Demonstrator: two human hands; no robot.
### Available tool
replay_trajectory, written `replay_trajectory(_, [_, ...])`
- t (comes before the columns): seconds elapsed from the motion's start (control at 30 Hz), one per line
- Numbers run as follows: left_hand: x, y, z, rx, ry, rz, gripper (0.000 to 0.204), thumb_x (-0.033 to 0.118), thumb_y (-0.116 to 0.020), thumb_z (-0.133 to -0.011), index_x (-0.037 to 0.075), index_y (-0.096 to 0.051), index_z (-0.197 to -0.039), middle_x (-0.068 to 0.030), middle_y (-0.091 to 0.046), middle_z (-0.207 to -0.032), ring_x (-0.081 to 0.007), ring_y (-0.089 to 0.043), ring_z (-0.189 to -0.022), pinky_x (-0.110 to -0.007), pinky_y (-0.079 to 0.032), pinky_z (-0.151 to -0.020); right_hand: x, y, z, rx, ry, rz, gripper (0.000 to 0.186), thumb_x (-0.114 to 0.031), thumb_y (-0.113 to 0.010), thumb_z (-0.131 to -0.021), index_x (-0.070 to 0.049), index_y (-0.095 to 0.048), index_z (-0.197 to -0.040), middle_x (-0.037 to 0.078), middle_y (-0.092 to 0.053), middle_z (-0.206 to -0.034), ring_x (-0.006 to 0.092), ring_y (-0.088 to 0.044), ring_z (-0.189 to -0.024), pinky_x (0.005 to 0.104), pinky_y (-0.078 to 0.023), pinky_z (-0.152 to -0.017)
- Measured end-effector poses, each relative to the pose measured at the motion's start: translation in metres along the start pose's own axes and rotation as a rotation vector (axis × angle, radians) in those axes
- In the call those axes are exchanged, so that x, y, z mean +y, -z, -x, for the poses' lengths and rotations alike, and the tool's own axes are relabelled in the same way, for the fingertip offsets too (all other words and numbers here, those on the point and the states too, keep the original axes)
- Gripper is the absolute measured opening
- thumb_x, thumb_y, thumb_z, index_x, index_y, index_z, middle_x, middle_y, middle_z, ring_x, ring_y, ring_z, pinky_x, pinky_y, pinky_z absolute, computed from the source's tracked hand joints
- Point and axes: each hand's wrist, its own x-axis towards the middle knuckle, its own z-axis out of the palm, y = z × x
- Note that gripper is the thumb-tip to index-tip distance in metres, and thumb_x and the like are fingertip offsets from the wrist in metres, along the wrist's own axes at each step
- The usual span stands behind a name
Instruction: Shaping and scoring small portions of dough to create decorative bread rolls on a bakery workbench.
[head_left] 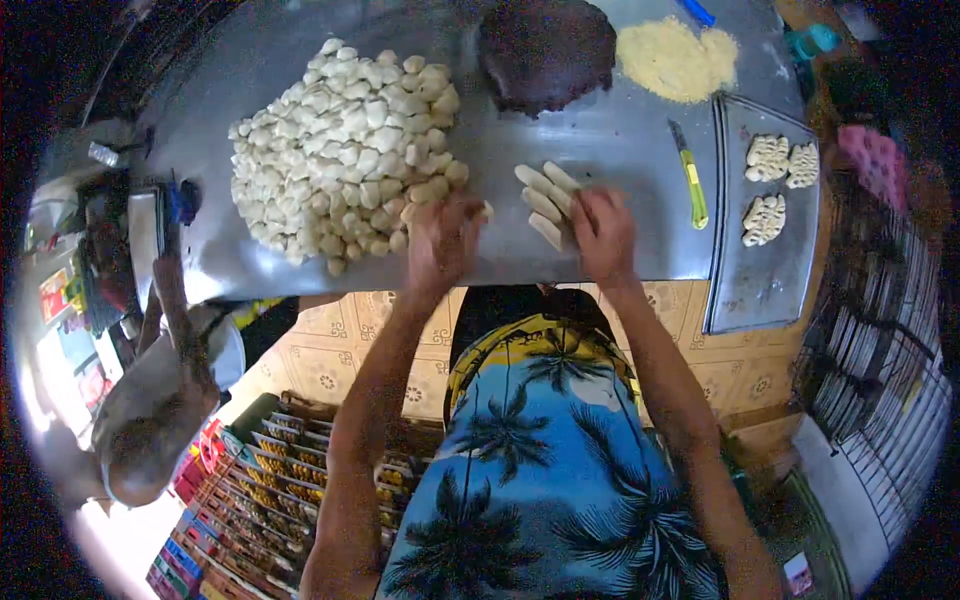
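My left hand (445,235) is curled at the right edge of a big pile of pale dough pieces (330,150), pinching a small piece that is partly hidden by the fingers. My right hand (603,230) has its fingers bent onto one of several finger-shaped dough rolls (535,180), which lie loosely grouped between my hands. Further right, a green-handled knife (692,185) lies on the metal table (640,160). A tray (760,280) at the right end holds three clusters of shaped dough (768,157).
A dark brown mass (545,55) and yellow crumbs (675,60) sit at the back. Another person (150,410) is at the lower left beside the table. Racks (255,500) stand below, with wire shelving (875,350) on the right. A pink cloth (870,165) is beyond the tray.
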Motion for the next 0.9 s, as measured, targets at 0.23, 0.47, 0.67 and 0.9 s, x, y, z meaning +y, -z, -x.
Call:
replay_trajectory(0.23, [0.008, -0.035, 0.028, -0.154, 0.314, 0.512, 0.031, 0.005, -0.074, -0.093, 0.001, -0.062, -0.122, -0.014, -0.071, -0.114, -0.022, -0.07, -0.101, -0.034, -0.059, -0.083, 0.032, -0.042, -0.118, 0.202, 0.184, 0.131, 0.022, -0.016, -0.076, -0.091, -0.002, -0.075, -0.108, 0.013, -0.07, -0.107, 0.0357, -0.065, -0.096, 0.0433, -0.055, -0.088])
replay_trajectory(0.47, [-0.013, -0.029, 0.026, -0.356, 0.511, 0.366, 0.033, 0.016, -0.079, -0.093, -0.002, -0.072, -0.12, -0.0095, -0.076, -0.102, -0.0151, -0.07, -0.098, -0.031, -0.056, -0.088, 0.032, -0.064, -0.135, 0.116, 0.129, 0.28, 0.028, -0.021, -0.082, -0.085, -0.005, -0.077, -0.108, 0.013, -0.07, -0.105, 0.0342, -0.065, -0.095, 0.0453, -0.054, -0.084])
replay_trajectory(0.67, [0.012, -0.035, 0.033, -0.222, 0.402, 0.411, 0.029, 0.016, -0.075, -0.095, -0.003, -0.073, -0.117, -0.0114, -0.077, -0.103, -0.0158, -0.07, -0.095, -0.032, -0.057, -0.086, 0.022, -0.038, -0.147, -0.059, -0.133, 0.107, 0.03, -0.027, -0.08, -0.088, -0.001, -0.077, -0.103, 0.01, -0.072, -0.084, 0.0267, -0.066, -0.072, 0.0404, -0.053, -0.07])
replay_trajectory(0.9, [0.026, -0.073, 0.051, -0.208, 0.552, 0.689, 0.03, 0.013, -0.076, -0.094, -0.004, -0.072, -0.118, -0.0142, -0.077, -0.098, -0.0194, -0.072, -0.085, -0.034, -0.058, -0.079, 0.008, 0.036, -0.019, -0.575, -0.369, -0.356, 0.025, -0.023, -0.069, -0.102, 0.001, -0.075, -0.104, 0.005, -0.067, -0.082, 0.0125, -0.058, -0.073, 0.0339, -0.048, -0.068])
